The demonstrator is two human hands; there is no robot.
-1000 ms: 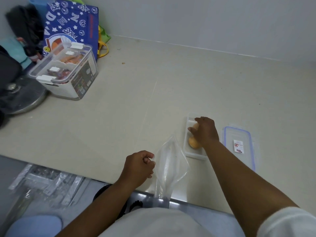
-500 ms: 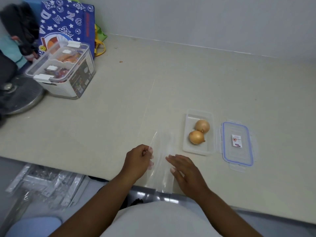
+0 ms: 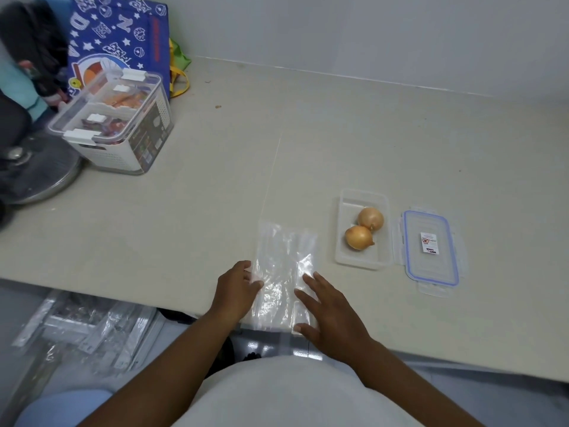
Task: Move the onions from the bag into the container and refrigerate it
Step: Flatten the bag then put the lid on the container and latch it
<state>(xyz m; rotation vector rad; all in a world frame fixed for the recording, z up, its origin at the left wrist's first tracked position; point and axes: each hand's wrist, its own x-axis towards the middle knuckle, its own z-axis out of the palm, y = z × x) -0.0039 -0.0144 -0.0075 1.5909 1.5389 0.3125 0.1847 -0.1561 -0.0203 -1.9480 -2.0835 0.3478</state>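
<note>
Both onions (image 3: 365, 229) sit in the open container (image 3: 362, 261), up and right of the right hand (image 3: 331, 306), whose fingers lie spread flat on the emptied bag (image 3: 283, 272); the left hand (image 3: 237, 291) rests loosely curled on the bag's left edge; the lid (image 3: 431, 248) lies unfitted beyond, so carrying the container uncovered could let the onions roll out.

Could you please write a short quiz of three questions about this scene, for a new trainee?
1. True or false: both onions lie inside the clear container.
2. Where is the blue-rimmed lid?
A. On the container
B. Flat on the counter, right of the container
C. In the left hand
3. Fill in: the left hand and right hand rest on the empty plastic ____.

Key: 1 true; 2 B; 3 bag.
</note>
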